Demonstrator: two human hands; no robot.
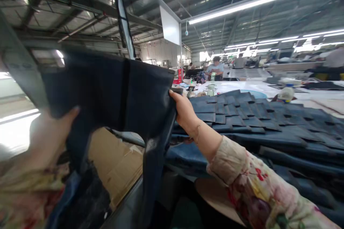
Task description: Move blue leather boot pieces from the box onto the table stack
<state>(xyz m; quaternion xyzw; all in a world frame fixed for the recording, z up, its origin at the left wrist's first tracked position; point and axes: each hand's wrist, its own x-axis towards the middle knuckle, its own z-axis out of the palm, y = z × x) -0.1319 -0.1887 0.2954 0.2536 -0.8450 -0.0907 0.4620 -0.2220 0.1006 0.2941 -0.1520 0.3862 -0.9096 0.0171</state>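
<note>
A pair of dark blue jeans hangs spread out in front of me, waist at the top and legs dangling below. My right hand is closed on the right corner of the waist, thumb in front. At the left edge of the jeans my left hand looks closed on the cloth, its thumb over the dark fabric. Motion smears that hand, and its other fingers do not show. To the right lies a wide pile of dark blue denim pieces, stacked in overlapping layers.
A cardboard box stands below, behind the jeans. White tables stretch out beyond the denim pile, with a bottle and small items on them. A person sits farther back. A metal post rises at upper left.
</note>
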